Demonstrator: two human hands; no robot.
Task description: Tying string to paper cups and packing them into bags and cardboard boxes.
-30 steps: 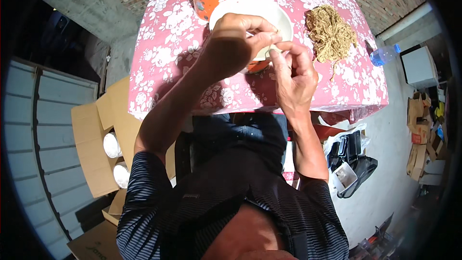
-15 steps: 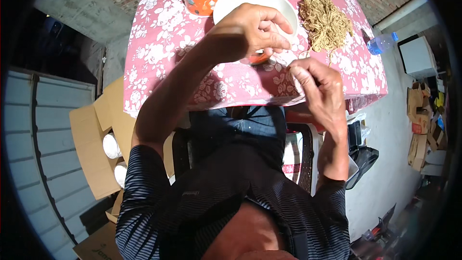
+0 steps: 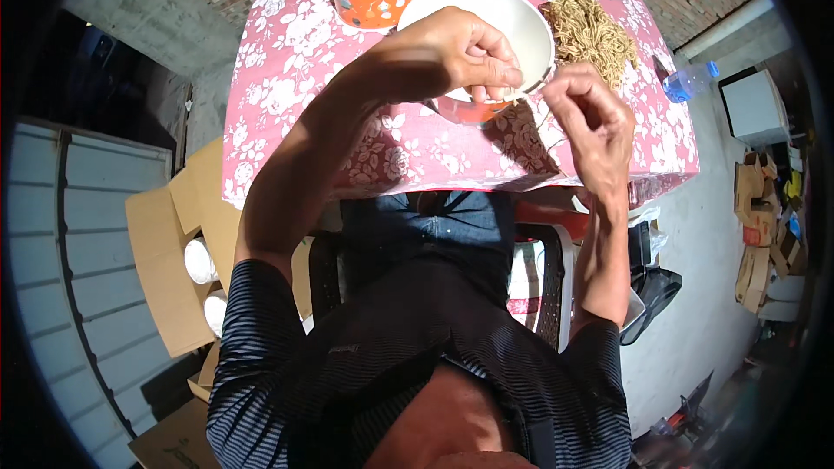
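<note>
White tub rim (image 3: 552, 50) near hands (image 3: 469, 50)

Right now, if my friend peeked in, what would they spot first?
Probably the bright, round tub with a white inside, upper middle, partly hidden by the bare left hand, with the bare right hand nearer the table's edge. Then the tangled heap of tan yarn right of the tub, on the pink tablecloth with white flowers.
</note>
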